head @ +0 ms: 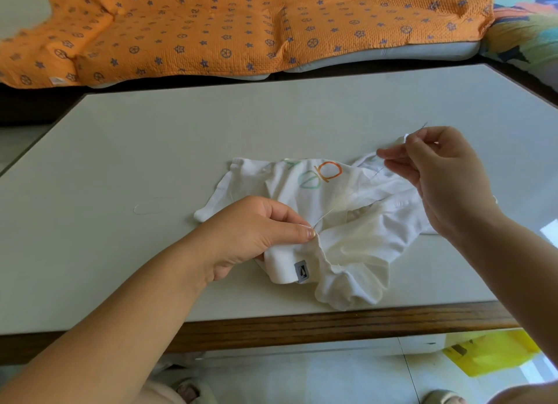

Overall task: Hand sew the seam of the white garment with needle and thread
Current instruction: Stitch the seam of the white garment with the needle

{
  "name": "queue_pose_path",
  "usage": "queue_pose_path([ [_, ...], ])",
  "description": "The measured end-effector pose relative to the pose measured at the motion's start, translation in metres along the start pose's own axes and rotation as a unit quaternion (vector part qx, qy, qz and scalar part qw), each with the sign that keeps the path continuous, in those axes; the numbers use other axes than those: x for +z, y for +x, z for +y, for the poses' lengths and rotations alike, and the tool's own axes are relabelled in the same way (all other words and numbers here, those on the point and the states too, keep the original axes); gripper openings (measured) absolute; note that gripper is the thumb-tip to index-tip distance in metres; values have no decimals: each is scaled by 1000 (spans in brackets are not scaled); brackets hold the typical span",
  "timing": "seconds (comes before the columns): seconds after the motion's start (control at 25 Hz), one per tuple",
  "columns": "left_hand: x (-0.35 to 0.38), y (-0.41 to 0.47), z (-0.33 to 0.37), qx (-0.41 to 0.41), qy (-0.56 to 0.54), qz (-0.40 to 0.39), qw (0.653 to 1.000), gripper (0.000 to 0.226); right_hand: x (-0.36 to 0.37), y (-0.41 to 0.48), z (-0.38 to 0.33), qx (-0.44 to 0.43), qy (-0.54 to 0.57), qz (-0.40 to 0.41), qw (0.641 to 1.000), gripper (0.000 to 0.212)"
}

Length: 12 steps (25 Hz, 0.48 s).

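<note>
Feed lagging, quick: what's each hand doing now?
Left hand: pinching the white garment at its seam.
Right hand: raised, pinching the needle, thread trailing.

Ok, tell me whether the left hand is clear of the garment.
No, the left hand pinches the gathered edge of the white garment between thumb and fingers.

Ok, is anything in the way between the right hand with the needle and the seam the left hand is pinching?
Nothing visible blocks it. The right hand holds the needle above the white garment. Between it and the seam pinched by the left hand lie only the garment's own folds and the thread.
</note>
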<state>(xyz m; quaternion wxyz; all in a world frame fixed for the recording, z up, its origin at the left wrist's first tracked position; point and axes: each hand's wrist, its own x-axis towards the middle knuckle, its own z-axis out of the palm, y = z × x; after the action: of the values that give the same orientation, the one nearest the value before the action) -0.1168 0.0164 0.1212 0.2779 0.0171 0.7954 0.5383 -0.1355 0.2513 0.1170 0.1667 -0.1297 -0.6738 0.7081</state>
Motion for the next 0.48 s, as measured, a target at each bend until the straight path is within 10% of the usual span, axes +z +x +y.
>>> queue_pose_path([
  [0.24,3,3,-2,43,-49,57,996,5,18,-64,-15,-48,-326,-236,914,7],
  [0.48,8,1,-1,52,-45,56,996,8,25,-88,-10,-46,-360,-248,898,8],
])
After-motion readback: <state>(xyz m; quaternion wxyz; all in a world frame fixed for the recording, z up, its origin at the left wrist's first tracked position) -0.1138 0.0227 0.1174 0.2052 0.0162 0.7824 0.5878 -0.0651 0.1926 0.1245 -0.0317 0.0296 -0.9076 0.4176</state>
